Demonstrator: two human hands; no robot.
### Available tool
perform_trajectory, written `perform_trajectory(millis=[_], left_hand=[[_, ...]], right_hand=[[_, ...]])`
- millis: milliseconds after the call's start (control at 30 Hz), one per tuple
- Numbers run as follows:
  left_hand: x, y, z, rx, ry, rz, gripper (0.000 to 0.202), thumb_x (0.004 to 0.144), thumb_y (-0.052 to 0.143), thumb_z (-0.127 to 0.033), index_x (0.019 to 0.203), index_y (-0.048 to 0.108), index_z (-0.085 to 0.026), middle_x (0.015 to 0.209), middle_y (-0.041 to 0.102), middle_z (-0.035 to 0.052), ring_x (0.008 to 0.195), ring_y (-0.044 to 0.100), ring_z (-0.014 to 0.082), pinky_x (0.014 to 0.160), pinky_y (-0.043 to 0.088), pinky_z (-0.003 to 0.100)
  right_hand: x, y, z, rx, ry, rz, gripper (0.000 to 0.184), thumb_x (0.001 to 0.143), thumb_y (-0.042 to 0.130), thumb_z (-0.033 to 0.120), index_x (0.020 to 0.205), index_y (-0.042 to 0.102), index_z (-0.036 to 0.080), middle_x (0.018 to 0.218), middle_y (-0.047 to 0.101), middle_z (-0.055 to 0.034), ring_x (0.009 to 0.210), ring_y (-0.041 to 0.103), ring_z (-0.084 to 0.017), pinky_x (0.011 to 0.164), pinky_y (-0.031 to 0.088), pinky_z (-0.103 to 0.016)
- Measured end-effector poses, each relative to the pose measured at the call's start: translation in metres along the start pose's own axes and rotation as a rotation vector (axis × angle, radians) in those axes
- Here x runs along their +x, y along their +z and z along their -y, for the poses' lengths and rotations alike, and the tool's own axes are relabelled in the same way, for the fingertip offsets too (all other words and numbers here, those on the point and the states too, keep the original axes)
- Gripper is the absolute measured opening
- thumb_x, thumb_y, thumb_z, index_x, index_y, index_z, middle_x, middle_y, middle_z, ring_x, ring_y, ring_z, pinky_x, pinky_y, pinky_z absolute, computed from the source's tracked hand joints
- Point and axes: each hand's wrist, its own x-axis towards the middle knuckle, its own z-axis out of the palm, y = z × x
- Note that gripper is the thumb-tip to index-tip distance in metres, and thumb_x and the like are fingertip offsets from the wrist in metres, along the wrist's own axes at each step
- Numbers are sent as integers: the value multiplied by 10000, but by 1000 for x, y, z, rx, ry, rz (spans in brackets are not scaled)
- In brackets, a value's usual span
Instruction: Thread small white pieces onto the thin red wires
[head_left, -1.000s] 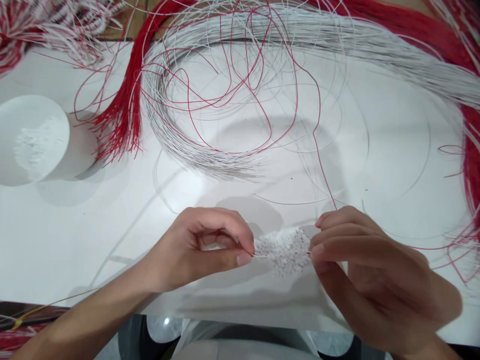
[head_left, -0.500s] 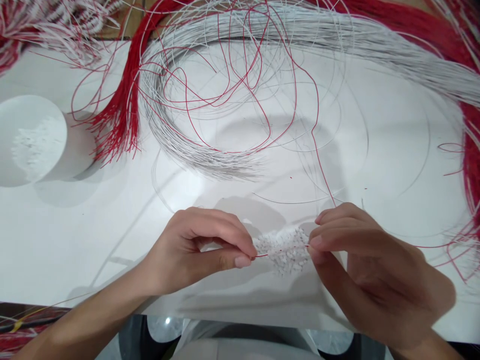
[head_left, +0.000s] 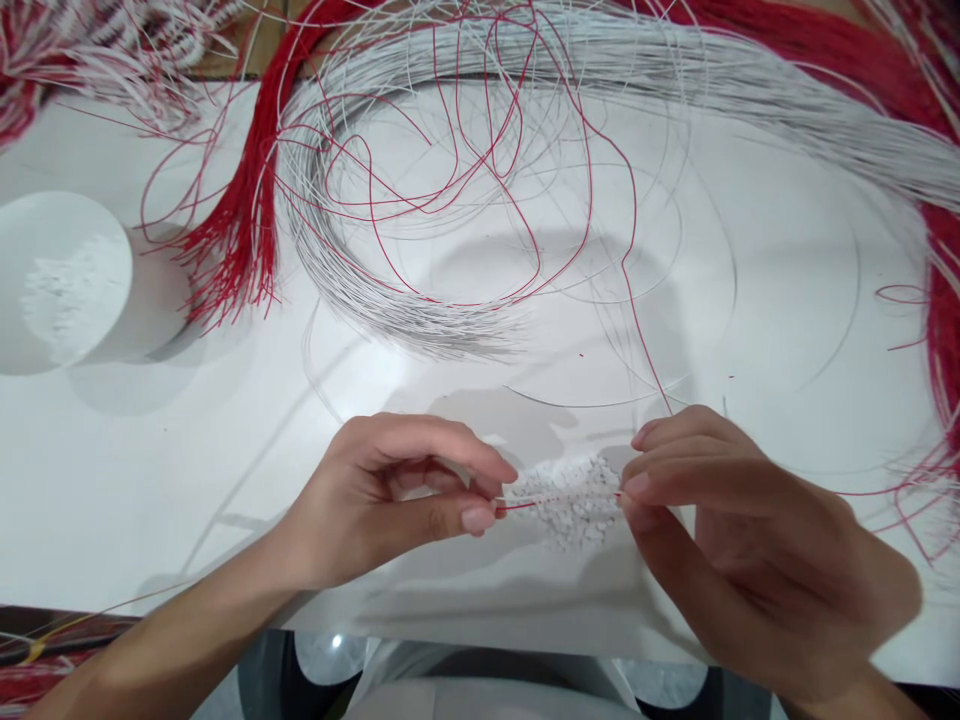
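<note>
My left hand (head_left: pixel 420 500) has its index finger raised, while the thumb and a finger behind it close on the end of a thin red wire (head_left: pixel 517 506). A fine pale strand shows just above that red end. My right hand (head_left: pixel 750 530) pinches the wire between thumb and index finger, at the right side of a small heap of tiny white pieces (head_left: pixel 581 525). The stretch between my hands passes over this heap. From behind my right fingers a long red wire (head_left: pixel 641 325) runs up toward the back. What the right fingertips cover is hidden.
A white cup (head_left: pixel 161 290) with small white pieces inside lies at the left. A curved bundle of white wires (head_left: pixel 360 290) and bundles of red wires (head_left: pixel 255 190) spread over the back of the white table (head_left: pixel 150 490). Red-and-white wires (head_left: pixel 112 60) are heaped back left.
My left index finger has lifted off the thumb, and the left fingertips have shifted slightly left. A longer piece of red wire and a pale strand now show beside them. My right hand barely moved.
</note>
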Motion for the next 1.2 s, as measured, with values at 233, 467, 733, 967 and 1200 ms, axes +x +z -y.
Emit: perform_trajectory(millis=[233, 467, 733, 967, 1200], left_hand=[[1, -1, -1, 8, 36, 38, 149, 725, 704, -60, 790, 752, -185, 723, 686, 36, 642, 632, 121, 553, 528, 175], [2, -3, -1, -7, 29, 84, 124, 758, 689, -100, 803, 762, -189, 734, 679, 50, 593, 624, 116, 544, 534, 199], [1, -4, -1, 49, 56, 92, 121, 768, 689, -120, 820, 764, -200, 736, 686, 50, 582, 630, 115, 527, 527, 192], [1, -4, -2, 66, 47, 69, 95, 751, 704, -118, 791, 758, -185, 727, 689, 45, 563, 633, 108, 515, 533, 176], [2, -2, -4, 73, 30, 43, 50, 723, 723, -120, 744, 743, -161, 703, 686, 48, 579, 631, 118, 509, 529, 174]], right_hand=[[2, -2, 1, 30, -54, 42, 310, 679, 510, -85, 904, 610, 104, 656, 609, -20, 585, 550, -141, 565, 477, -355], [3, -3, 2, 26, -57, 41, 309, 682, 511, -82, 906, 613, 103, 661, 608, -17, 587, 555, -136, 585, 481, -360], [3, -4, 2, 9, -65, 44, 302, 676, 525, -77, 904, 611, 100, 674, 610, -14, 569, 546, -121, 605, 496, -365], [4, -2, 5, -17, -41, 23, 315, 692, 519, -64, 922, 619, 128, 659, 604, 3, 557, 538, -122, 615, 498, -365], [-10, 0, 6, -72, 110, -18, 226, 733, 614, 50, 893, 618, 210, 679, 626, 22, 550, 539, -128, 668, 501, -396]])
